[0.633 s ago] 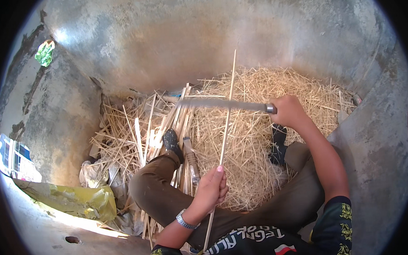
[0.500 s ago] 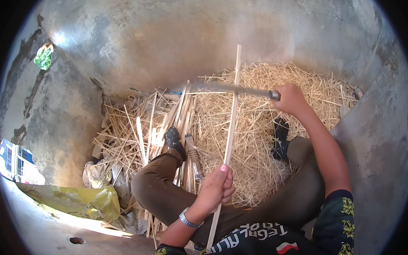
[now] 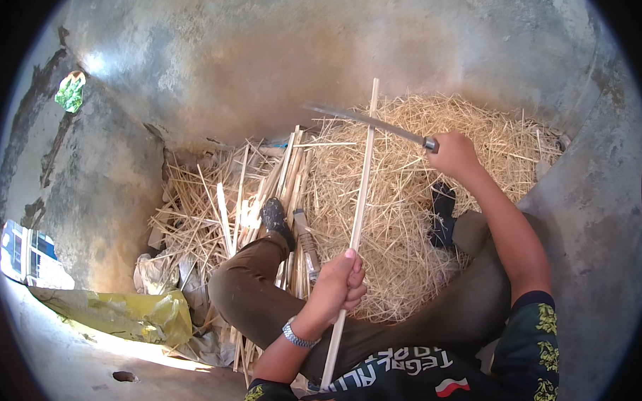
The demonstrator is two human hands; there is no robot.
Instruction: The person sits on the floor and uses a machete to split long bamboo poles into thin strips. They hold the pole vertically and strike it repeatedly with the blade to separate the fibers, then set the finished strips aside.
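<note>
Shavings (image 3: 398, 191) lie along a stained wall (image 3: 273, 54); left hand (image 3: 336, 286) grips strip (image 3: 361, 199), right hand (image 3: 452, 157) knife (image 3: 402, 132).

Between the left hand (image 3: 339, 281) and the right hand (image 3: 455, 157) is an open gap above the shavings (image 3: 397, 247), bounded by the slanting stick (image 3: 364, 192) and the right forearm (image 3: 509, 229). The knife (image 3: 350, 114) crosses near the stick's upper end — a blade barring the way up along it. Left of the stick, the foot (image 3: 275, 220) and bent knee (image 3: 232, 285) obstruct; farther up stands the wall (image 3: 259, 54).
</note>
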